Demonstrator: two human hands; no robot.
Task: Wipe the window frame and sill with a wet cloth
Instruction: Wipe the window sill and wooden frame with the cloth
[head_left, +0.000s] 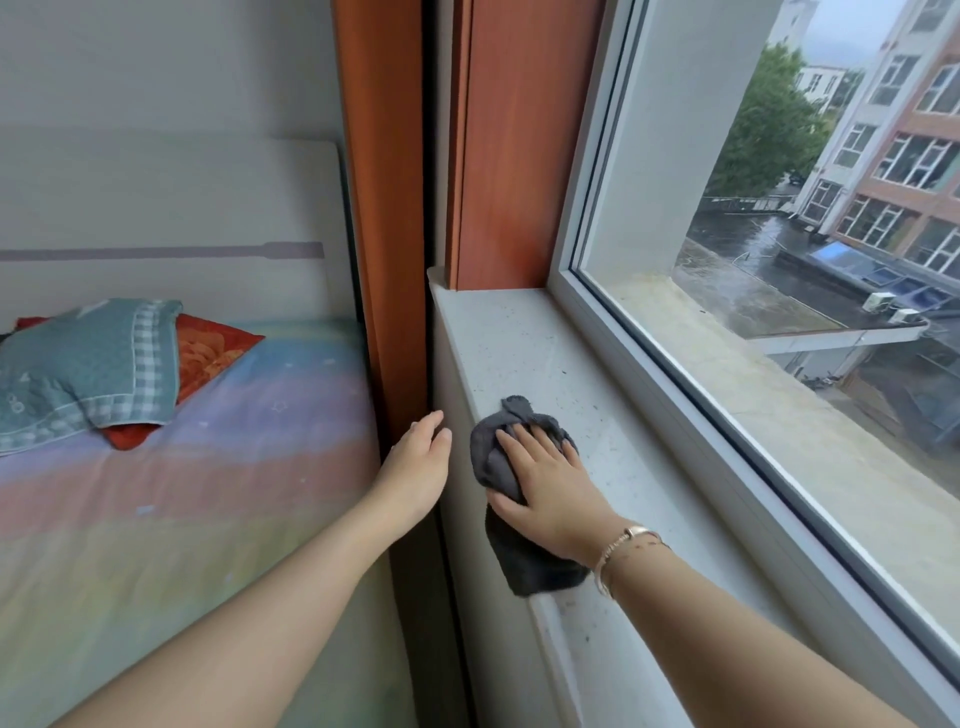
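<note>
Pressing down on the grey cloth (498, 467), your right hand (550, 488) lies flat with fingers straight and slightly spread, thumb out to the side; nothing is pinched or curled round, the palm simply bears on the fabric. Cloth sits bunched on the sill (524, 348), at the sill's room-side edge, with one crumpled end poking out past your fingertips and the other end trailing back under your wrist and over that edge. A thin bracelet (623, 551) rings your right wrist. Sill surface is pale stone with dark specks scattered over it, denser on the stretch farther along than the cloth; whether they are dirt or the stone's own pattern cannot be told from this view. Your left hand (421, 467) hangs off the sill's room-side edge, just beside the cloth but apart from it, fingers straight and together, holding nothing; it looks close to the wall below the sill, contact uncertain. White window frame (639, 364) runs along the sill's far side, meeting it in a stepped ledge. At the sill's far end stands a reddish-brown wooden panel (514, 156), with an orange-brown curtain (384, 208) hanging just room-side of it. Below and room-side of the sill lies a bed (182, 493) with a pastel striped sheet, carrying a teal pillow (88, 369) stacked on a red one (213, 348).
</note>
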